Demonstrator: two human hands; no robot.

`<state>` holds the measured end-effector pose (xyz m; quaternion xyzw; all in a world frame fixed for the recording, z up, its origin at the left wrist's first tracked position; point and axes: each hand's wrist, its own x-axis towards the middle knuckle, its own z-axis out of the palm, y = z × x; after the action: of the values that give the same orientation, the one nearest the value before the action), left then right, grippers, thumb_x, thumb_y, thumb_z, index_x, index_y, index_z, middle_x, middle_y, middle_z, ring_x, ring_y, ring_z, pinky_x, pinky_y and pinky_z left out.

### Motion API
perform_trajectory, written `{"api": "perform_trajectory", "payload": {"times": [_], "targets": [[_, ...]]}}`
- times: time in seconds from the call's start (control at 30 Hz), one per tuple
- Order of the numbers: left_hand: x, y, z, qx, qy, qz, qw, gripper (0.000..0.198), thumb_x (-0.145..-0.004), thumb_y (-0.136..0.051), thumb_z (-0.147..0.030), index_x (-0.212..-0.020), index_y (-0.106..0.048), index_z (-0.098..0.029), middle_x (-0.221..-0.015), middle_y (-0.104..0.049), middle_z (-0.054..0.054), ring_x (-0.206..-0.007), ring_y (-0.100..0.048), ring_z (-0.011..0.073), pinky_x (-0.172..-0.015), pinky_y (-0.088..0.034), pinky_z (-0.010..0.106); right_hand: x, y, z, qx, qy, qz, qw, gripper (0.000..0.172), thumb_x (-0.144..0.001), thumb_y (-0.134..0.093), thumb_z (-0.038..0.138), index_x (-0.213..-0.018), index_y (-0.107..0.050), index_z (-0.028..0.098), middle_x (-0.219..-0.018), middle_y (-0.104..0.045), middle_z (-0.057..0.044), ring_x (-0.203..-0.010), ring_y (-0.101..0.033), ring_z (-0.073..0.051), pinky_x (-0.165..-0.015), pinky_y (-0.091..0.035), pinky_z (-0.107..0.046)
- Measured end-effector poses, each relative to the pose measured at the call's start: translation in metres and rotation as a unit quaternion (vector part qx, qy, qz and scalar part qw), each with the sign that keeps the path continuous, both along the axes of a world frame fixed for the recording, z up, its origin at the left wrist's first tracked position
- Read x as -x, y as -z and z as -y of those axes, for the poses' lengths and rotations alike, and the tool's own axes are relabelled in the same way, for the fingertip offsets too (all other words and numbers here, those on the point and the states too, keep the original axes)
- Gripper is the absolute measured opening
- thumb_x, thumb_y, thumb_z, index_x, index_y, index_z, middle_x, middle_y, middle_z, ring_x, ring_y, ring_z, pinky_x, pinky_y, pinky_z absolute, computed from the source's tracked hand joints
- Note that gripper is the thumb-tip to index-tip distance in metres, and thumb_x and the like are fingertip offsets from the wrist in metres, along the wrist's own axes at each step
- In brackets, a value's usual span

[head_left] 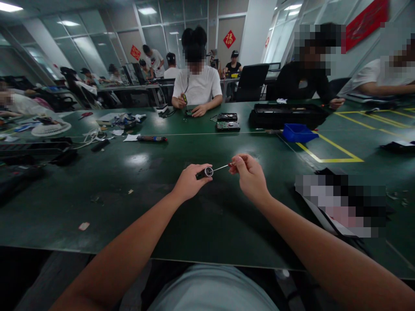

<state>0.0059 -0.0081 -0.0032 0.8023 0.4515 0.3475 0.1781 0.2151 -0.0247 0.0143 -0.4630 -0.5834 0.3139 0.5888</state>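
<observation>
My left hand [191, 180] is closed around a small dark cylindrical part [204, 173] with a pale ring at its open end, which faces right. In my right hand [247, 169] is a screwdriver [221, 167], its reddish handle pinched between thumb and fingers. The thin metal shaft points left, and its tip meets or enters the ringed end; which of the two I cannot tell. Both hands are above the green table [207, 224], near the middle. The inside of the cylinder is too small to make out.
Across the table a person [197, 86] in white works with a tool. Two hard drives [228, 125], a long black housing [287, 115] and a blue bin [298, 133] lie ahead. Pens or tools [152, 138] and a white fan grille [51, 128] are at left; a blurred-out item [340, 207] is at right.
</observation>
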Motion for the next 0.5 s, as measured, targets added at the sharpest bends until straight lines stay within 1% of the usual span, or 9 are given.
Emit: {"api": "perform_trajectory", "payload": {"times": [0.07, 0.17, 0.3, 0.4, 0.5], "targets": [[-0.001, 0.0, 0.0, 0.003, 0.001, -0.002, 1.0, 0.041, -0.083, -0.075, -0.026, -0.123, -0.067, -0.026, -0.115, -0.072, 0.004, -0.106, -0.063, 0.024, -0.096, -0.047, 0.042, 0.001, -0.002, 0.003, -0.016, 0.006, 0.032, 0.999, 0.021, -0.096, -0.05, 0.04, -0.092, -0.059, 0.021, -0.074, -0.065, -0.001, -0.066, -0.061, -0.016, -0.064, -0.049, -0.032], [-0.001, 0.001, 0.0, 0.004, 0.003, -0.008, 1.0, 0.04, -0.083, -0.075, -0.026, -0.123, -0.067, -0.026, -0.115, -0.072, 0.004, -0.106, -0.063, 0.0241, -0.096, -0.047, 0.043, 0.001, -0.003, 0.004, -0.021, 0.006, 0.046, 0.999, 0.021, -0.097, -0.049, 0.039, -0.094, -0.06, 0.021, -0.075, -0.067, -0.002, -0.067, -0.063, -0.016, -0.065, -0.05, -0.031], [-0.001, 0.001, 0.0, 0.006, -0.001, -0.015, 1.0, 0.04, -0.083, -0.075, -0.025, -0.122, -0.068, -0.026, -0.113, -0.072, 0.004, -0.105, -0.062, 0.0243, -0.095, -0.047, 0.043, -0.003, -0.007, 0.004, -0.007, -0.002, 0.082, 0.997, 0.029, -0.096, -0.052, 0.043, -0.093, -0.067, 0.019, -0.073, -0.069, -0.003, -0.065, -0.064, -0.016, -0.064, -0.049, -0.03], [0.0, 0.002, 0.0, 0.003, -0.001, -0.016, 1.0, 0.04, -0.083, -0.075, -0.026, -0.122, -0.068, -0.026, -0.112, -0.072, 0.004, -0.104, -0.063, 0.0239, -0.094, -0.047, 0.042, -0.007, -0.01, 0.006, -0.004, 0.025, 0.154, 0.988, 0.037, -0.095, -0.054, 0.05, -0.084, -0.072, 0.019, -0.064, -0.067, -0.001, -0.059, -0.061, -0.015, -0.058, -0.043, -0.029], [-0.001, 0.002, 0.0, 0.004, 0.001, -0.013, 1.0, 0.041, -0.083, -0.075, -0.026, -0.123, -0.068, -0.026, -0.111, -0.073, 0.004, -0.103, -0.063, 0.0235, -0.094, -0.047, 0.041, -0.009, -0.012, 0.007, -0.031, 0.069, 0.216, 0.973, 0.045, -0.093, -0.055, 0.054, -0.07, -0.07, 0.02, -0.056, -0.062, 0.0, -0.05, -0.054, -0.013, -0.052, -0.036, -0.028]]}}
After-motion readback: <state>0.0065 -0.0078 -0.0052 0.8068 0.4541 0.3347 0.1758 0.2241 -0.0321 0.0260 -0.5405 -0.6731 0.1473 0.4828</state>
